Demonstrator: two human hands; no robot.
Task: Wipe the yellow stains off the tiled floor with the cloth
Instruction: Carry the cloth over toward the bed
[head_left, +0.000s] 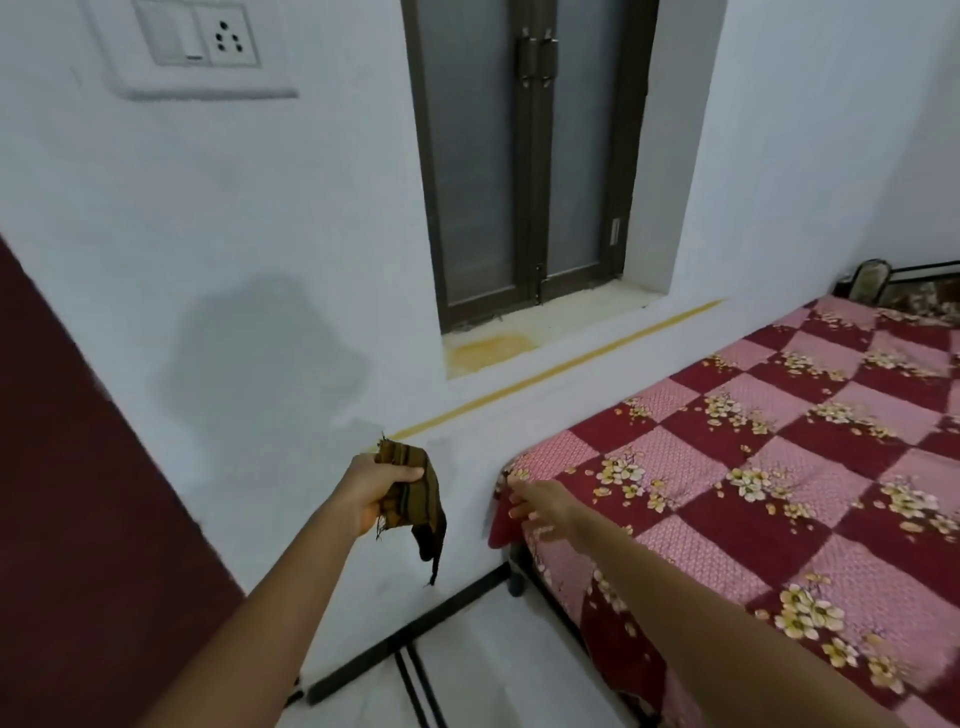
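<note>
My left hand (376, 491) is closed around a brown striped cloth (415, 506), held in the air in front of the white wall; one frayed end of the cloth hangs down. My right hand (540, 506) is stretched out with fingers apart over the near corner of the bed, holding nothing. A yellow stain (491, 348) spreads over the left part of the window sill. A yellow line (561, 364) runs along the wall below the sill. A strip of pale tiled floor (488, 670) shows at the bottom, with no yellow marks visible on it.
A bed with a red and pink checked floral cover (769, 457) fills the right side. A dark-framed window (530, 156) sits in the wall ahead, a switch and socket plate (200, 34) at upper left. A dark red surface (78, 493) stands at the left. Black skirting (415, 629) edges the floor.
</note>
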